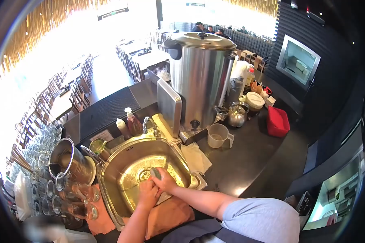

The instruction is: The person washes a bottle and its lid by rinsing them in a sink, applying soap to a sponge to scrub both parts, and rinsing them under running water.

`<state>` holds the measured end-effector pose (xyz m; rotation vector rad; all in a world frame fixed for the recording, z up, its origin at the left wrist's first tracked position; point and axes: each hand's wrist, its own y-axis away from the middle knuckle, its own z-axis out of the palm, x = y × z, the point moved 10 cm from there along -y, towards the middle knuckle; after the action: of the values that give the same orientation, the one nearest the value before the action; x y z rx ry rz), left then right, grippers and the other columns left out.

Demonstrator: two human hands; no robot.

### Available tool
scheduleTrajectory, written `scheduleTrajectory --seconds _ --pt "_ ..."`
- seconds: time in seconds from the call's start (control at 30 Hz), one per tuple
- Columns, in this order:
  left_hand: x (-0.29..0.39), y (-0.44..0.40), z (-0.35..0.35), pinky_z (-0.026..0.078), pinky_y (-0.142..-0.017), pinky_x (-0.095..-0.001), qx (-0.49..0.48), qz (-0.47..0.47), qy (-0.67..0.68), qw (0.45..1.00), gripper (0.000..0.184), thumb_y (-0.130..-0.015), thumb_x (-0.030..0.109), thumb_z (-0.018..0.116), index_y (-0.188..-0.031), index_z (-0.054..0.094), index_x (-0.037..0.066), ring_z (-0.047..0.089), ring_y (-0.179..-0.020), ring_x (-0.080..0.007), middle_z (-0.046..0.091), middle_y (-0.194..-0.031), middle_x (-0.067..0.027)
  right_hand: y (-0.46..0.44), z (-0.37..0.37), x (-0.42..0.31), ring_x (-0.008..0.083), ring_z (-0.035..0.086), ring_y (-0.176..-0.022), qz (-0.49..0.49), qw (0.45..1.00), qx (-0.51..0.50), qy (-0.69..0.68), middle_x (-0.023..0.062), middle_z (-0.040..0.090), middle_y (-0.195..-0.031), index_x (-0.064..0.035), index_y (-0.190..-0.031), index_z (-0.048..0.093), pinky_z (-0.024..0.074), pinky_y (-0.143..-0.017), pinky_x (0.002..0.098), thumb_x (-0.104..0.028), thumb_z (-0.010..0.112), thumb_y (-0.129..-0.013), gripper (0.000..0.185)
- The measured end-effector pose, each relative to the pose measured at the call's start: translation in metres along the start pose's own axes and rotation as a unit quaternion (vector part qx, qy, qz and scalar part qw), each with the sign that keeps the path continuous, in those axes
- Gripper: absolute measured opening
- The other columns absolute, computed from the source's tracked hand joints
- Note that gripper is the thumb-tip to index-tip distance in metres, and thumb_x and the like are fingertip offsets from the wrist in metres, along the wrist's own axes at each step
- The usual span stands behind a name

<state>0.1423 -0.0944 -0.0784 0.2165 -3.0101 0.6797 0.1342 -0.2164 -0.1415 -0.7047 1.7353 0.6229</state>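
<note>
Both my hands are over the near part of a steel sink (121, 160), close together. My right hand (165, 181) is closed round a small grey-green pad (155, 173), which looks like a scouring sponge. My left hand (149, 191) presses against it with curled fingers; what it grips is hidden. Below them the drain (144, 175) shows in the basin. A curved faucet (151, 126) rises at the sink's far side. An orange-brown cloth (170, 216) hangs over the front edge under my forearms.
Left of the sink are a metal bucket (71, 160) and several glasses (79, 208) on an orange cloth (102, 220). Sauce bottles (134, 123) stand behind it. To the right are a white cloth (196, 158), a plastic measuring jug (217, 135), a large steel urn (200, 81) and a red container (278, 121).
</note>
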Motion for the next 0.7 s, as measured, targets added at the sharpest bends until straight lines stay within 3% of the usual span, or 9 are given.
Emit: scheduleTrajectory --seconds 0.07,0.17,0.23,0.3,0.33,0.43,0.5,0.6,0.7 --pt "-0.012 0.001 -0.011 0.046 -0.09 -0.0434 0.076 -0.057 0.056 0.994 0.038 -0.076 0.02 0.082 -0.105 0.063 0.004 0.062 -0.097 -0.026 0.063 -0.107 -0.0112 -0.001 0.007 -0.01 0.0383 0.061 -0.11 -0.111 0.993 0.01 0.043 0.024 0.063 -0.118 -0.0029 -0.12 0.063 0.0478 -0.096 0.0412 -0.032 0.064 -0.088 0.043" --pt "-0.09 0.043 0.057 0.047 -0.097 -0.0414 0.146 -0.374 0.345 0.848 0.07 -0.068 0.008 0.082 -0.13 0.048 0.004 0.06 -0.107 -0.0342 0.058 -0.121 -0.02 0.001 0.021 -0.026 0.0419 0.057 -0.109 -0.222 0.967 0.029 0.119 0.0245 0.06 -0.114 -0.0012 -0.119 0.061 0.0464 -0.097 0.0442 -0.022 0.065 -0.087 0.038" --pt "-0.093 0.041 0.065 0.049 -0.095 -0.0391 0.101 -0.401 0.445 0.794 0.072 -0.071 0.007 0.078 -0.136 0.045 0.004 0.061 -0.108 -0.0339 0.06 -0.121 -0.0221 0.018 0.024 -0.063 0.0444 0.055 -0.109 -0.334 0.924 0.091 0.162 0.0241 0.057 -0.113 0.0013 -0.117 0.056 0.0453 -0.098 0.046 -0.015 0.068 -0.086 0.036" --pt "-0.085 0.037 0.075 0.051 -0.091 -0.0384 0.023 -0.363 0.456 0.812 0.058 -0.075 0.008 0.074 -0.129 0.053 0.001 0.065 -0.102 -0.031 0.065 -0.112 -0.0205 0.032 0.044 -0.074 0.0443 0.055 -0.107 -0.397 0.894 0.013 0.209 0.023 0.058 -0.113 0.0006 -0.116 0.057 0.0458 -0.097 0.0479 -0.014 0.069 -0.084 0.037" --pt "-0.094 0.05 0.092 0.052 -0.09 -0.0383 0.032 -0.374 0.458 0.806 0.049 -0.077 0.01 0.072 -0.122 0.057 0.0 0.066 -0.099 -0.0303 0.067 -0.108 -0.0198 0.025 0.06 -0.05 0.0437 0.056 -0.107 -0.335 0.898 -0.085 0.273 0.0234 0.059 -0.114 0.0013 -0.112 0.061 0.0469 -0.094 0.048 -0.014 0.07 -0.082 0.035" --pt "-0.122 0.058 0.104 0.053 -0.088 -0.0387 0.094 -0.393 0.45 0.797 0.034 -0.081 0.018 0.069 -0.109 0.064 0.0 0.068 -0.097 -0.0312 0.07 -0.103 -0.0199 0.012 0.058 -0.003 0.0426 0.056 -0.108 -0.264 0.902 -0.138 0.312 0.0233 0.059 -0.113 0.0011 -0.104 0.065 0.0476 -0.093 0.0476 -0.011 0.068 -0.079 0.028" --pt "-0.127 0.05 0.123 0.052 -0.091 -0.0416 -0.012 -0.383 0.399 0.833 0.043 -0.081 0.025 0.07 -0.116 0.063 0.0 0.066 -0.102 -0.0346 0.068 -0.109 -0.0227 -0.005 0.048 -0.006 0.0496 0.057 -0.108 -0.207 0.913 -0.171 0.309 0.0295 0.059 -0.117 0.0048 -0.108 0.063 0.0466 -0.096 0.0513 -0.015 0.064 -0.085 0.03" --pt "-0.122 0.043 0.137 0.052 -0.093 -0.0447 -0.168 -0.383 0.313 0.853 0.061 -0.078 0.036 0.073 -0.125 0.061 -0.001 0.065 -0.108 -0.0383 0.067 -0.115 -0.0254 -0.076 -0.008 0.041 0.0384 0.059 -0.117 -0.111 0.983 -0.021 0.142 0.0265 0.06 -0.125 0.0054 -0.12 0.061 0.0456 -0.101 0.0442 -0.024 0.069 -0.087 0.045" --pt "-0.1 0.036 0.174 0.055 -0.085 -0.0416 -0.272 -0.366 0.384 0.803 0.067 -0.067 0.045 0.081 -0.115 0.067 0.001 0.069 -0.098 -0.0343 0.07 -0.11 -0.0227 -0.069 -0.039 -0.022 0.0298 0.061 -0.108 -0.089 0.987 -0.077 0.108 0.0177 0.064 -0.115 0.002 -0.117 0.062 0.0466 -0.095 0.0377 -0.024 0.066 -0.089 0.038"
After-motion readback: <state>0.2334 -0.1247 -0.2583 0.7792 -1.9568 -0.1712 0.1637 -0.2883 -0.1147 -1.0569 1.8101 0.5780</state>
